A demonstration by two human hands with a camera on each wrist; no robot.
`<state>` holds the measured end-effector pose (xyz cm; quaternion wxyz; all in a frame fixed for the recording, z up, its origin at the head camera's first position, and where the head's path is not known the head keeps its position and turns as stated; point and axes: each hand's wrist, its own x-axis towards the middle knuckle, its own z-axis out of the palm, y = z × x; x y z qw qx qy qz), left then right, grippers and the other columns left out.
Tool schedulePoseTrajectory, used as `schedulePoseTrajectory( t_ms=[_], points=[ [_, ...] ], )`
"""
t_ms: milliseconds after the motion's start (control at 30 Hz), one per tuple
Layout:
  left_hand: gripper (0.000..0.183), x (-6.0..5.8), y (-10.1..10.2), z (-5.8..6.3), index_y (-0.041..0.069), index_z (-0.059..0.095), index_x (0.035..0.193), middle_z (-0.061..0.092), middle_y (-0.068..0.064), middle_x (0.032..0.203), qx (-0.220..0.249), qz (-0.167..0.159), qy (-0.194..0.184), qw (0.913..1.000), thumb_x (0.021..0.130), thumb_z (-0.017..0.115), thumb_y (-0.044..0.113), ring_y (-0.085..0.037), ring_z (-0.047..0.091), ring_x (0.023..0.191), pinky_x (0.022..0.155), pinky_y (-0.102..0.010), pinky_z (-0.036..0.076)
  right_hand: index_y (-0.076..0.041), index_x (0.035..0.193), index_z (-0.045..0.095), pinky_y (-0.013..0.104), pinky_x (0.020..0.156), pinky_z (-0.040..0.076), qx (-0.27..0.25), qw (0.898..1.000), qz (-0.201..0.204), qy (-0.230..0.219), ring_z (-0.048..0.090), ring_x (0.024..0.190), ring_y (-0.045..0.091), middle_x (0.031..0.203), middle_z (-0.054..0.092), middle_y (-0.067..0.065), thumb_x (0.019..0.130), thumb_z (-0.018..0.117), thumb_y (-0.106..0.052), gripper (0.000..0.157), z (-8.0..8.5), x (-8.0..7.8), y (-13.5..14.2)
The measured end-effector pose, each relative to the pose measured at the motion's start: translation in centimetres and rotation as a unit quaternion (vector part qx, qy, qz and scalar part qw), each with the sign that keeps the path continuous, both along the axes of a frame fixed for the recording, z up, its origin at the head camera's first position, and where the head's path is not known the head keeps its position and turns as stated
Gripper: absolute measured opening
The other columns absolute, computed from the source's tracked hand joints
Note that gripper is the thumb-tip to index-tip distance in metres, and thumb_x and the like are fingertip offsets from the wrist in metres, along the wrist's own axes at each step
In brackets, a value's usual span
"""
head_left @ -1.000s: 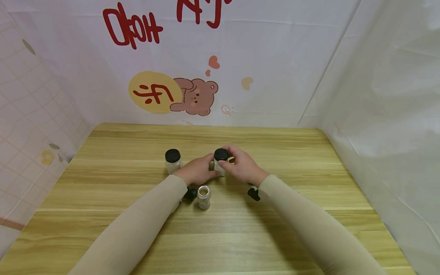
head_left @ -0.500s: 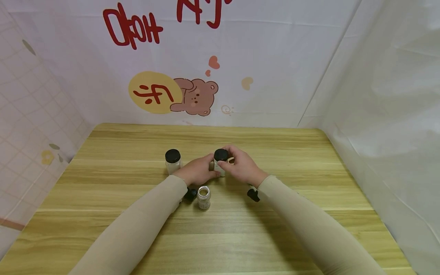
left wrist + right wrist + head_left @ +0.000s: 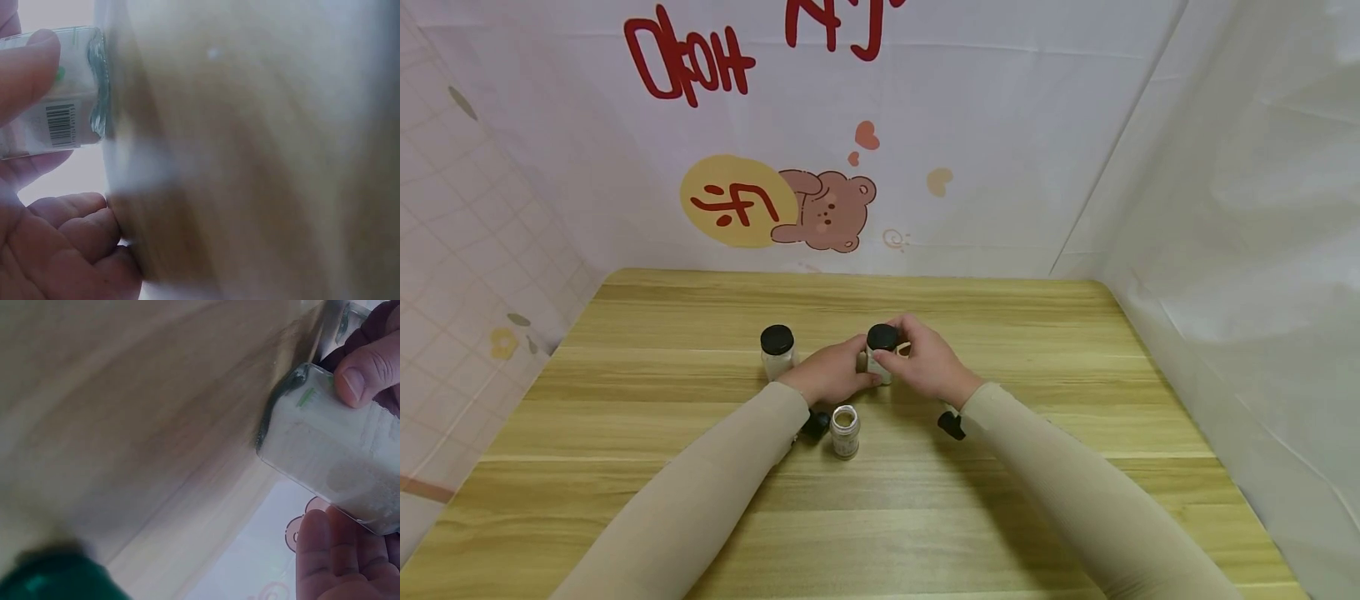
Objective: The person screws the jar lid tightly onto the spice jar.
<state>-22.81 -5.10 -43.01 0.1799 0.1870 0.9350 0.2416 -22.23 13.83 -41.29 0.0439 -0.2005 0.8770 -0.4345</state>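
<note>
Together, beyond and slightly right of the open bottle (image 3: 845,435), we steady the capped jar (image 3: 879,367): our left hand (image 3: 832,372) grips its body, our right hand (image 3: 929,362) pinches near its black lid (image 3: 882,337).

Jars (image 3: 881,344) (one lidless) on table (image 3: 1045,333)

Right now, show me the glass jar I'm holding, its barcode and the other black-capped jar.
Held glass jar (image 3: 337,450), right wrist view: flat side.
Barcode (image 3: 61,125), left wrist view: middle stripes.
Other black-capped jar (image 3: 777,346), head view: cap.
</note>
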Motion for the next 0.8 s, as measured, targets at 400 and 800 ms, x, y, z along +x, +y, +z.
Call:
schedulePoseTrajectory(
  t_ms=[400, 800],
  points=[
    [0.064, -0.05, 0.12, -0.06, 0.036, 0.028, 0.139, 0.056, -0.001, 0.126, 0.000, -0.003, 0.003, 1.0000, 0.085, 0.058, 0.053, -0.021, 0.053, 0.116, 0.095, -0.042, 0.043, -0.020, 0.135, 0.042, 0.041, 0.090, 0.048, 0.009, 1.000, 0.027, -0.001, 0.057, 0.102, 0.016, 0.113, 0.059, -0.003, 0.086, 0.065, -0.033, 0.056, 0.52, 0.15, 0.32],
    [0.061, -0.01, 0.18, 0.11, 0.036, 0.031, 0.137, 0.059, 0.000, 0.115, 0.002, -0.004, 0.010, 0.9999, 0.085, 0.059, 0.053, -0.018, 0.056, 0.108, 0.092, -0.039, 0.044, -0.022, 0.116, 0.053, 0.039, 0.087, 0.048, -0.004, 0.999, 0.034, 0.016, 0.055, 0.100, 0.011, 0.105, 0.060, -0.006, 0.088, 0.063, -0.030, 0.030, 0.39, 0.12, 0.22]
  ],
)
